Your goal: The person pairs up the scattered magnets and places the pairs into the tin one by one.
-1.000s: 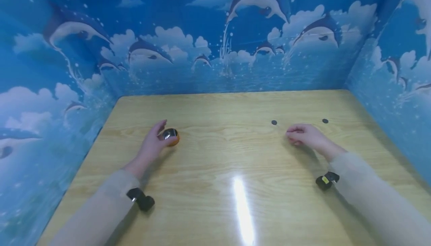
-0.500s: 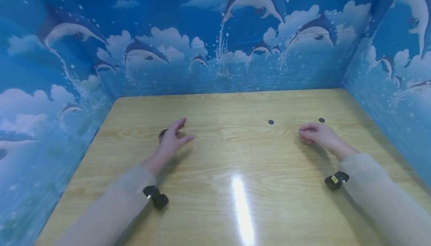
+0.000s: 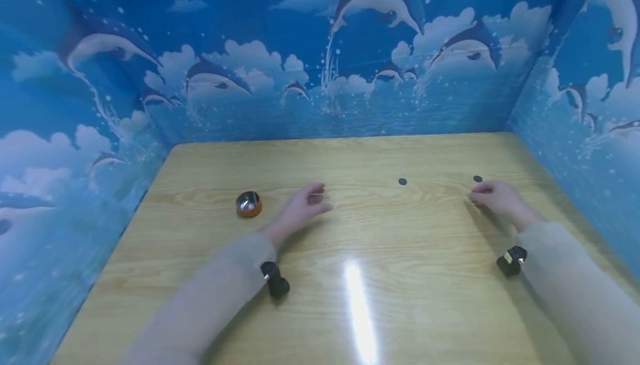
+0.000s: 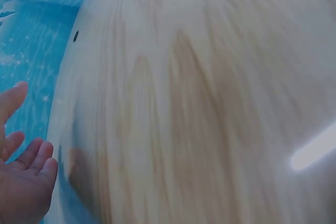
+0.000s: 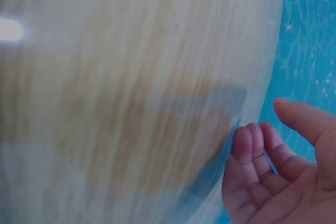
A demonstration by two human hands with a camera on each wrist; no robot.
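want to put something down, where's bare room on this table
The wooden table is bare between the left sleeve and right sleeve, and behind the orange bowl up to the dolphin backdrop. A smaller gap lies between the left hand and left black disc. Most crowded: the right hand near the right black disc.

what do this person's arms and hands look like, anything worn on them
The left hand and right hand are bare, without gloves. The left sleeve and right sleeve are long, plain and pale grey-beige. Each cuff carries a small black device, left device and right device, the latter with a pale yellowish patch.
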